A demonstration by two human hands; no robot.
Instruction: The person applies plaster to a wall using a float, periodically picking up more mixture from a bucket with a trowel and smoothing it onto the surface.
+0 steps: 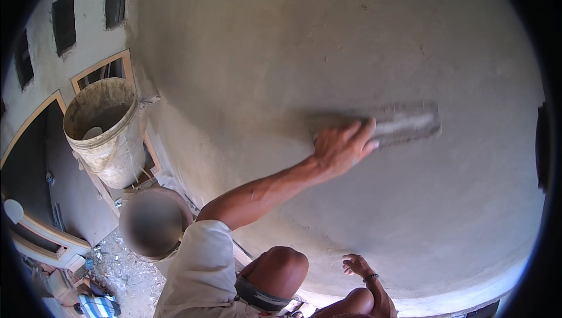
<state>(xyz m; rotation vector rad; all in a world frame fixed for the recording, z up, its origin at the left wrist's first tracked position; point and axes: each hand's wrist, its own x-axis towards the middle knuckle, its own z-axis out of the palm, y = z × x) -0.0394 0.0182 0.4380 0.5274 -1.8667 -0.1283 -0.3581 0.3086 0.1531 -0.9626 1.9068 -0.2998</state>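
Note:
My left hand [345, 142] grips a long flat metal trowel [410, 119], slightly blurred, lying against the grey plastered wall [456, 189] that fills the middle and right of the head view. The fingers wrap over the back of the trowel, and the forearm stretches up from the lower left. My right hand [355, 265], with a dark bracelet at the wrist, is low beside my bent knee, near the lower part of the wall. Its fingers are loosely bent and apart, with nothing visible in them.
At left stand a stained white bucket [108, 160] holding grey material and, below it, a second round container [181, 212], its inside blurred. Beyond are a pale wall with openings [93, 2], wooden frames, rubble-strewn ground [134, 283] and, bottom left, a person in a striped shirt [96, 306].

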